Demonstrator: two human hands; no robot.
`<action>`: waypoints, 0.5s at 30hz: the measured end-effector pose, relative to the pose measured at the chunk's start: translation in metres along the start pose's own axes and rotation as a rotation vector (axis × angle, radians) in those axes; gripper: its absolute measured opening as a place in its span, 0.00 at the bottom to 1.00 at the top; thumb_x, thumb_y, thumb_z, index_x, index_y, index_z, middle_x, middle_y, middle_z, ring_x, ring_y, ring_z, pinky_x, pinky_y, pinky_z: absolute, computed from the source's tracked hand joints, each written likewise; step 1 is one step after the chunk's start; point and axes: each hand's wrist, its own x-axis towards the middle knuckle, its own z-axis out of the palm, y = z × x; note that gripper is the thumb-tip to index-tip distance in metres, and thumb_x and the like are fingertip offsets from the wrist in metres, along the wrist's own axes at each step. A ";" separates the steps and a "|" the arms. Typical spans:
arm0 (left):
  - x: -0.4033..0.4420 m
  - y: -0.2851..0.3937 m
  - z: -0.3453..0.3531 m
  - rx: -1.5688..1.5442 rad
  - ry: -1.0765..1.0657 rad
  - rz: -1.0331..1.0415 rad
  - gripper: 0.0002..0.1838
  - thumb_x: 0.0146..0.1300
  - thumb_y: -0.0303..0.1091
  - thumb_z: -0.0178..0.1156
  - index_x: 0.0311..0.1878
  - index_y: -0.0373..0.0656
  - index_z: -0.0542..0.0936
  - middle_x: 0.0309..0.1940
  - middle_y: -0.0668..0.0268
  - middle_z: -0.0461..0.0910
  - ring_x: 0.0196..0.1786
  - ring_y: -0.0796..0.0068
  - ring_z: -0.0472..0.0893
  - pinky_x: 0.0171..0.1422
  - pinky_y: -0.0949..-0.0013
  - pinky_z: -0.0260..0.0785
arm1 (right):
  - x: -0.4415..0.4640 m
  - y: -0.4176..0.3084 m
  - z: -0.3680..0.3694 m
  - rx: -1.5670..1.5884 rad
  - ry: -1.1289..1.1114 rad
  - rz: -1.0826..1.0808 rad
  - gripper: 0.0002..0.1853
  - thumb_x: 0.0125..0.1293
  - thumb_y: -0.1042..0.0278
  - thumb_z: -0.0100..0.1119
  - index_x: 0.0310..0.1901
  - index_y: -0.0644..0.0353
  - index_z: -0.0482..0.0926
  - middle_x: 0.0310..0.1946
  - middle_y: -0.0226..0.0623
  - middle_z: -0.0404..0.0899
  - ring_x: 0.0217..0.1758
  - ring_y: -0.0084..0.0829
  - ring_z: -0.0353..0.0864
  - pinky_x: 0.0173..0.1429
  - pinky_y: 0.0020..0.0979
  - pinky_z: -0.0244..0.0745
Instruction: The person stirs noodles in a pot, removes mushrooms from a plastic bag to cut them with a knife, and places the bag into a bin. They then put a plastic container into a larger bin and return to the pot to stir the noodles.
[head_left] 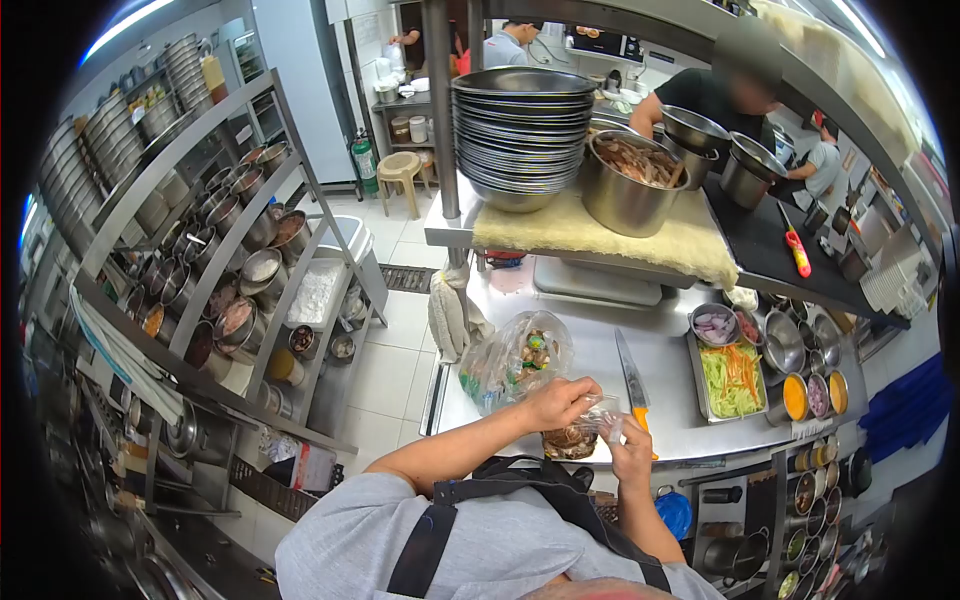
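Both my hands are at the front edge of the steel counter, pinching the top of a small clear plastic bag with brown contents. My left hand has its fingers closed on the bag's gathered plastic. On the other side of the opening, my right hand grips the plastic too. Just beyond my left hand lies a larger clear bag with small wrapped pieces inside. A knife with an orange handle rests on the counter near my right hand.
A tray of cut vegetables and small sauce containers stand at the right. Above the counter, a shelf holds stacked steel bowls and a pot. A rack of pots is at left. A co-worker stands behind the shelf.
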 end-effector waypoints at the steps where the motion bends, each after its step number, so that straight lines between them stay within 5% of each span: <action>1: -0.003 -0.003 -0.001 0.011 0.020 -0.060 0.10 0.66 0.36 0.56 0.45 0.41 0.76 0.28 0.52 0.81 0.32 0.53 0.82 0.36 0.59 0.72 | -0.002 0.006 0.000 -0.058 -0.001 -0.076 0.11 0.56 0.75 0.60 0.41 0.69 0.81 0.41 0.46 0.82 0.46 0.39 0.81 0.52 0.32 0.72; 5: -0.010 -0.019 0.003 0.037 -0.002 -0.175 0.15 0.65 0.43 0.58 0.46 0.41 0.76 0.28 0.51 0.81 0.32 0.52 0.82 0.36 0.58 0.72 | 0.004 0.010 0.001 -0.118 -0.008 0.010 0.09 0.56 0.76 0.57 0.38 0.70 0.80 0.36 0.47 0.81 0.41 0.41 0.82 0.48 0.31 0.73; 9: -0.012 -0.017 -0.003 0.148 -0.279 -0.168 0.21 0.59 0.48 0.63 0.46 0.40 0.76 0.29 0.50 0.80 0.34 0.50 0.81 0.39 0.56 0.71 | 0.009 0.019 -0.009 -0.155 -0.024 -0.007 0.08 0.56 0.76 0.55 0.36 0.69 0.81 0.34 0.46 0.81 0.38 0.41 0.82 0.44 0.32 0.73; 15: 0.009 -0.028 0.013 0.103 -0.116 -0.063 0.11 0.57 0.35 0.62 0.37 0.38 0.77 0.37 0.53 0.79 0.42 0.48 0.77 0.46 0.55 0.69 | -0.003 0.048 -0.027 -0.168 0.101 0.064 0.08 0.62 0.73 0.59 0.39 0.69 0.82 0.34 0.44 0.83 0.38 0.34 0.82 0.45 0.29 0.73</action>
